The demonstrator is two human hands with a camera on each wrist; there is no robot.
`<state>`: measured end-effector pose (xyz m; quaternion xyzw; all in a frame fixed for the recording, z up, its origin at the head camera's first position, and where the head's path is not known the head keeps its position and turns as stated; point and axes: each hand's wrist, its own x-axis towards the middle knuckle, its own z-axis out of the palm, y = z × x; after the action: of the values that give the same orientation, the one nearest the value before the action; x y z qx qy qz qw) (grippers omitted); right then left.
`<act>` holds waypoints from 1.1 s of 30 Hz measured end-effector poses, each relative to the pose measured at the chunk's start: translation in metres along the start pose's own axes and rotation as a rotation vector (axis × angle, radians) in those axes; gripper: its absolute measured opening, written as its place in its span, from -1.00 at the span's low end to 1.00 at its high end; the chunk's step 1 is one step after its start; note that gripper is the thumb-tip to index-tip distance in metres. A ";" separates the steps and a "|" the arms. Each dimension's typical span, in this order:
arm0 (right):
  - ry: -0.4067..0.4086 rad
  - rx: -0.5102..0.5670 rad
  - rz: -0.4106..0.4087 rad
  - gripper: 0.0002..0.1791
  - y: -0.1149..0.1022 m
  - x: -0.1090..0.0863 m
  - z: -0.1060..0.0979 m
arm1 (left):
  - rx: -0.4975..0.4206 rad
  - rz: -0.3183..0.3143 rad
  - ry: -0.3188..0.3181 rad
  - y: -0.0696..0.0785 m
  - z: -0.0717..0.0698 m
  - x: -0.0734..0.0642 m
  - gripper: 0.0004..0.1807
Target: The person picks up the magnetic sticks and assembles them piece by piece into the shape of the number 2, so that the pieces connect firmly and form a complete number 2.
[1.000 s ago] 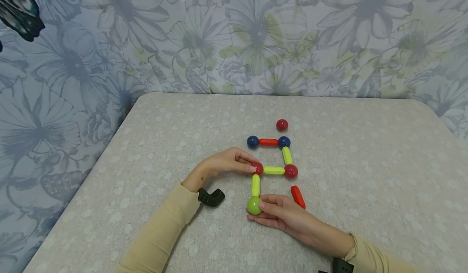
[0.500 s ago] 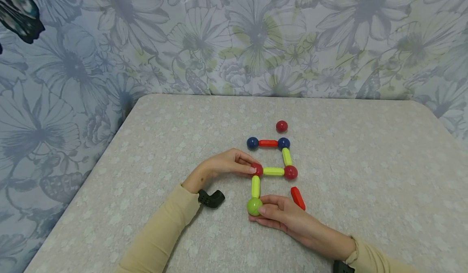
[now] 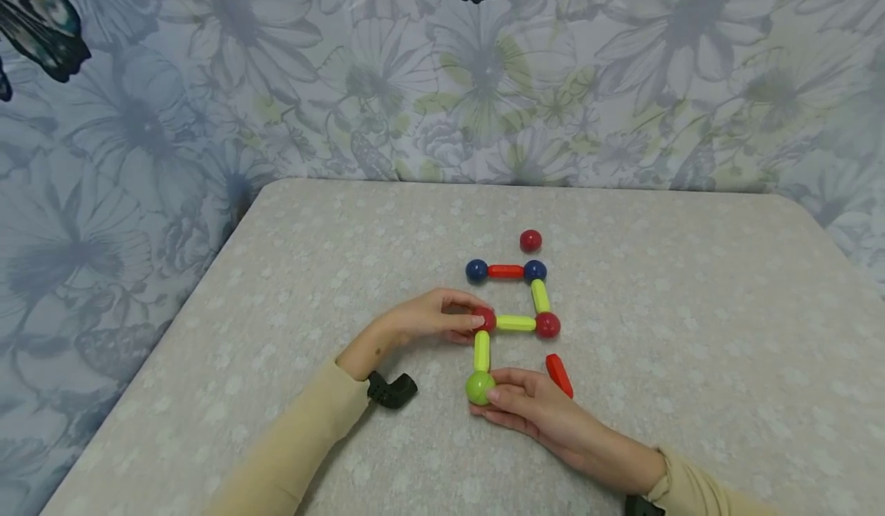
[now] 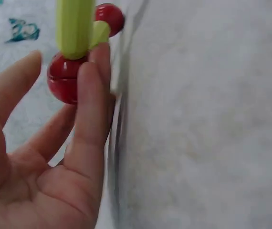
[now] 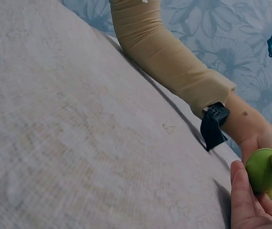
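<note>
In the head view, magnetic balls and sticks form a joined chain on the table. My right hand (image 3: pixel 553 420) pinches the green ball (image 3: pixel 480 388) at the near end, thumb on one side and fingers on the other. A yellow-green stick (image 3: pixel 482 352) links it to a red ball (image 3: pixel 487 319). My left hand (image 3: pixel 425 318) is at that red ball; the left wrist view shows nearly straight fingers (image 4: pixel 90 105) touching it and the thumb apart. Another yellow-green stick (image 3: pixel 515 323) runs to a second red ball (image 3: pixel 548 325).
From there a yellow-green stick (image 3: pixel 541 297) leads to a blue ball (image 3: pixel 535 271), a red stick (image 3: pixel 506 271) and another blue ball (image 3: pixel 476 271). A loose red ball (image 3: pixel 531 240) lies behind. A loose red stick (image 3: pixel 559 375) lies beside the right hand on the patterned table (image 3: pixel 691 309).
The left wrist has drawn back slightly, and the left fingers look more spread at the red ball. The right hand keeps its pinch on the green ball. The chain looks the same.
</note>
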<state>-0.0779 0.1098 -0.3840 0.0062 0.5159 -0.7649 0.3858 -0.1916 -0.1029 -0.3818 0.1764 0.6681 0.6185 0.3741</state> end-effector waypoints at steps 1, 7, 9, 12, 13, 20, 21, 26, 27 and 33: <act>0.004 0.000 0.001 -0.47 0.000 0.000 0.000 | 0.023 0.008 0.026 0.001 0.002 -0.003 -0.56; 0.004 0.015 0.002 -0.50 -0.001 0.000 -0.001 | 0.090 -0.008 0.143 0.001 0.017 -0.021 -0.52; -0.002 0.022 -0.003 -0.51 -0.001 -0.001 -0.002 | 0.047 -0.026 0.138 -0.001 0.022 -0.025 -0.48; -0.010 0.031 0.001 -0.50 -0.002 -0.002 -0.002 | -0.033 -0.058 0.124 -0.003 0.031 -0.028 -0.37; -0.014 0.033 0.005 -0.49 -0.002 -0.002 -0.002 | -0.060 -0.063 0.124 -0.004 0.034 -0.029 -0.32; -0.008 0.049 0.076 -0.44 0.001 -0.010 -0.005 | -0.115 -0.031 0.141 -0.011 0.042 -0.029 -0.21; -0.013 0.038 0.086 -0.43 0.002 -0.012 -0.005 | -0.117 -0.027 0.143 -0.012 0.042 -0.028 -0.21; -0.105 -0.108 0.074 -0.53 0.004 -0.028 -0.012 | -0.127 -0.037 0.151 -0.013 0.041 -0.026 -0.21; -0.123 -0.178 0.039 -0.57 0.002 -0.032 -0.015 | -0.125 -0.041 0.153 -0.013 0.041 -0.026 -0.21; 0.102 -0.622 -0.325 -0.71 -0.018 -0.054 -0.032 | -0.120 -0.064 0.161 -0.013 0.041 -0.025 -0.22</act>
<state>-0.0628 0.1698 -0.3626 -0.1557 0.7370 -0.6211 0.2164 -0.1430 -0.0940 -0.3851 0.0822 0.6629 0.6575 0.3486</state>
